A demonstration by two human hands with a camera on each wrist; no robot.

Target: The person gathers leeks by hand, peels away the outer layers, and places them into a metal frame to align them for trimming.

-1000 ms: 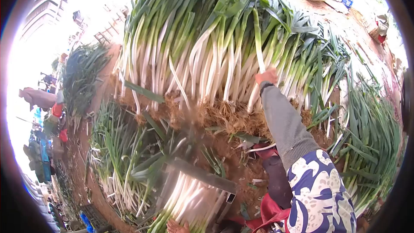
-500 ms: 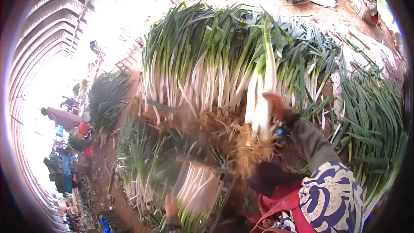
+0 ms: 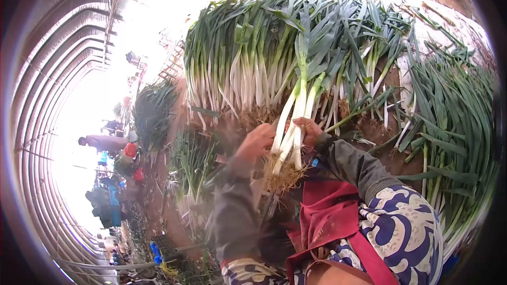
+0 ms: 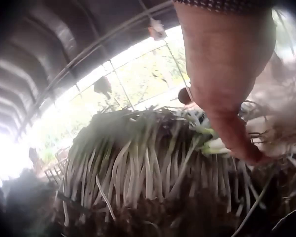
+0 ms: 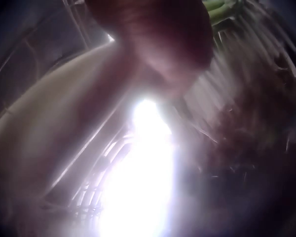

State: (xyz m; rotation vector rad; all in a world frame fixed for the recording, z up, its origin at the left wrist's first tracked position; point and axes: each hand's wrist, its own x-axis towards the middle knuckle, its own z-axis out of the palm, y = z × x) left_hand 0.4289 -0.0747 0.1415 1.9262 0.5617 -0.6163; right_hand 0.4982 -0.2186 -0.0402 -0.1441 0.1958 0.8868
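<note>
In the head view a small bunch of leeks point(image 3: 300, 103), white stalks with roots hanging down, is held up in front of the person. My right hand point(image 3: 309, 129) grips the stalks from the right, just above the roots point(image 3: 282, 177). From the left, my left hand point(image 3: 259, 140) has its fingers at the same stalks. In the left wrist view my left thumb point(image 4: 239, 140) lies across a pale stalk. A pale stalk point(image 5: 54, 113) runs close past my right hand point(image 5: 158, 39) in the blurred right wrist view.
A long row of leeks point(image 3: 248, 58) lies behind the bunch, roots toward the person. More leeks are heaped at the right point(image 3: 454, 121) and in a pile point(image 3: 193, 163) at the left. Farther left is another heap point(image 3: 153, 108), under the arched roof point(image 3: 63, 37).
The right hand has taken leeks from the row and brought them toward the body. The left hand has risen from the bundle low in front to meet the held stalks.
</note>
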